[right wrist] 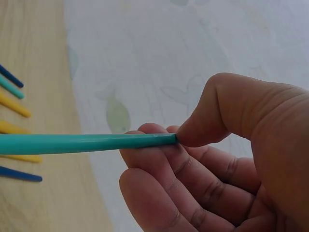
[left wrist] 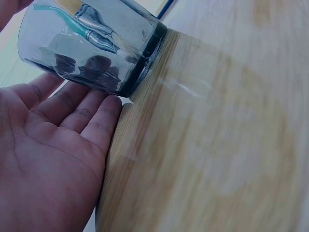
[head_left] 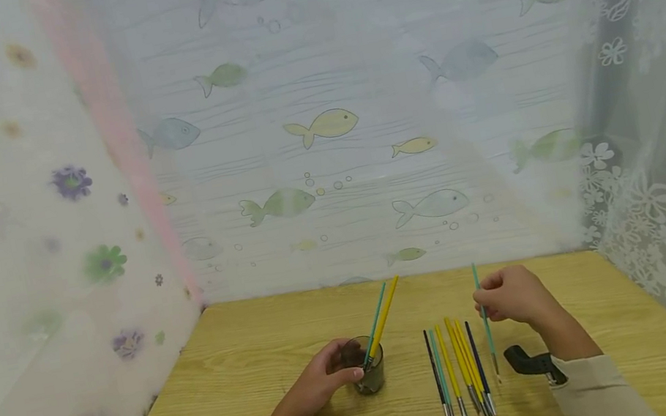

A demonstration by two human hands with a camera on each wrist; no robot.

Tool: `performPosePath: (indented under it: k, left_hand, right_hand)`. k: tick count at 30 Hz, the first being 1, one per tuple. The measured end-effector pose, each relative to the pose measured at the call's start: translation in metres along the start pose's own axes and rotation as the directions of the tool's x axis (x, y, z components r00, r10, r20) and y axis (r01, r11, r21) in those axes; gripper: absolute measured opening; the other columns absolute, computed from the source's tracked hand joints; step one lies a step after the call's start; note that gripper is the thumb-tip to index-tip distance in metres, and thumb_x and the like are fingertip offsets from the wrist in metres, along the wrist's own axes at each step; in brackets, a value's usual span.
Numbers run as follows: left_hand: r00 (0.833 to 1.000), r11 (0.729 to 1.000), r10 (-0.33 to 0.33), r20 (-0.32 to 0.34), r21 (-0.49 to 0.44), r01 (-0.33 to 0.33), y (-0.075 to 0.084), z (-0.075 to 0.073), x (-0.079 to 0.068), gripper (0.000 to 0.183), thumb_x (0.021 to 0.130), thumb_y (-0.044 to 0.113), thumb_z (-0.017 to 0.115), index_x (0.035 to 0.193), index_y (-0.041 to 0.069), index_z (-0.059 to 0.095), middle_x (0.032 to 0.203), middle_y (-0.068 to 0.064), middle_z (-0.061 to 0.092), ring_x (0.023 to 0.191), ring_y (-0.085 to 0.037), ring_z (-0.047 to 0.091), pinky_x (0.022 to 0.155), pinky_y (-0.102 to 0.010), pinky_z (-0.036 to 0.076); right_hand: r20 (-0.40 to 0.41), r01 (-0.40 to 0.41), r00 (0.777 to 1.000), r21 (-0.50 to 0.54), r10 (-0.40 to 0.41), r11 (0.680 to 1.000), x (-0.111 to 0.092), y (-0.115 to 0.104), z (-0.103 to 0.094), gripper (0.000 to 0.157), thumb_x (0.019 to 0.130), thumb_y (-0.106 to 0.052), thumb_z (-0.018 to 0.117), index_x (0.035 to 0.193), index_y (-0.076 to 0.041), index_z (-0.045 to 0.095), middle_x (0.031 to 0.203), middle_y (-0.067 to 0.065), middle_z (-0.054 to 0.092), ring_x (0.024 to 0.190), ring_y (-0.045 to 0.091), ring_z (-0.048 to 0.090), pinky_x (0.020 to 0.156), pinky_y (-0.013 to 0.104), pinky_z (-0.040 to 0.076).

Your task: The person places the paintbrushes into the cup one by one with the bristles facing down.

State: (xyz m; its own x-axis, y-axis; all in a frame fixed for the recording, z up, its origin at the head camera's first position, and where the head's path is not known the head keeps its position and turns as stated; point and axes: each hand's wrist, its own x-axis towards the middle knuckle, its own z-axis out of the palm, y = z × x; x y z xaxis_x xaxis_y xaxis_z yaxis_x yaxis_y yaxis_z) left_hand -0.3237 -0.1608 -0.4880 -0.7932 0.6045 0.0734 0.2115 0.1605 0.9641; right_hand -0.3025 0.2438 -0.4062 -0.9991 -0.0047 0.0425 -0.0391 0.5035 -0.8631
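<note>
My left hand (head_left: 321, 388) holds a clear grey glass (head_left: 373, 378), thumb on the near side and fingers round the far side. In the glass lean a teal paintbrush (head_left: 378, 319) and a yellow paintbrush (head_left: 388, 310), bristles down; the left wrist view shows their bristles (left wrist: 124, 48) near the base. My right hand (head_left: 516, 298) pinches another teal paintbrush (head_left: 487, 329) between thumb and fingers, its bristle end pointing down. In the right wrist view the thumb and fingers meet at one end of its teal handle (right wrist: 87, 143).
Between the hands lies a row of several paintbrushes, with yellow (head_left: 450, 373), teal (head_left: 441, 367) and dark blue (head_left: 477, 357) handles, bristles toward me. The wooden table (head_left: 248, 334) meets a fish-print curtain (head_left: 338, 237) behind. Patterned curtains hang at both sides.
</note>
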Motion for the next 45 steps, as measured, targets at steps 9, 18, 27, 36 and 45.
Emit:
performPosePath:
  k: [9, 18, 27, 36, 45]
  left_hand:
    - [1.0, 1.0, -0.011, 0.0, -0.01, 0.011, -0.001, -0.001, 0.001, 0.05, 0.105, 0.018, 0.062, 0.151, 0.007, 0.045, 0.148, -0.012, 0.056, 0.135, -0.022, 0.056, 0.106, -0.033, 0.05]
    - [1.0, 1.0, 0.008, 0.002, -0.009, -0.008, -0.001, 0.0, 0.0, 0.053, 0.104, 0.017, 0.063, 0.151, 0.001, 0.044, 0.146, -0.015, 0.057, 0.133, -0.022, 0.057, 0.104, -0.03, 0.051]
    - [1.0, 1.0, 0.0, -0.003, 0.011, 0.0, 0.0, 0.0, 0.0, 0.051, 0.105, 0.018, 0.062, 0.151, 0.003, 0.045, 0.148, -0.016, 0.055, 0.135, -0.025, 0.056, 0.105, -0.03, 0.051]
    - [1.0, 1.0, -0.008, -0.005, 0.012, 0.008, 0.0, 0.0, 0.001, 0.051, 0.104, 0.019, 0.064, 0.15, 0.005, 0.046, 0.147, -0.013, 0.057, 0.135, -0.024, 0.056, 0.105, -0.031, 0.05]
    - [1.0, 1.0, -0.015, 0.005, -0.008, 0.015, -0.001, 0.0, 0.002, 0.047, 0.106, 0.02, 0.061, 0.149, 0.009, 0.046, 0.15, -0.011, 0.052, 0.137, -0.024, 0.054, 0.107, -0.034, 0.049]
  right_hand:
    - [-0.011, 0.029, 1.0, 0.018, -0.029, 0.999, -0.005, -0.019, 0.001, 0.026, 0.096, -0.018, 0.065, 0.111, 0.003, 0.071, 0.093, 0.01, 0.077, 0.081, 0.027, 0.073, 0.076, 0.04, 0.064]
    - [-0.024, 0.07, 0.997, 0.005, -0.069, 0.998, -0.015, -0.037, 0.002, 0.032, 0.093, -0.018, 0.067, 0.118, 0.004, 0.07, 0.096, 0.01, 0.078, 0.079, 0.024, 0.074, 0.076, 0.04, 0.064]
    - [-0.055, 0.109, 0.993, 0.022, -0.108, 0.994, -0.02, -0.048, 0.006, 0.022, 0.092, -0.015, 0.07, 0.108, 0.0, 0.073, 0.093, 0.009, 0.078, 0.077, 0.021, 0.074, 0.075, 0.039, 0.064]
    - [-0.075, 0.156, 0.986, 0.063, -0.151, 0.986, -0.02, -0.051, 0.01, 0.02, 0.093, -0.018, 0.075, 0.103, -0.002, 0.074, 0.109, 0.01, 0.078, 0.085, 0.024, 0.077, 0.075, 0.034, 0.064]
    - [-0.079, 0.234, 0.971, 0.078, -0.228, 0.969, -0.023, -0.057, 0.019, 0.018, 0.096, -0.018, 0.074, 0.107, -0.004, 0.075, 0.105, 0.01, 0.079, 0.088, 0.016, 0.077, 0.075, 0.03, 0.063]
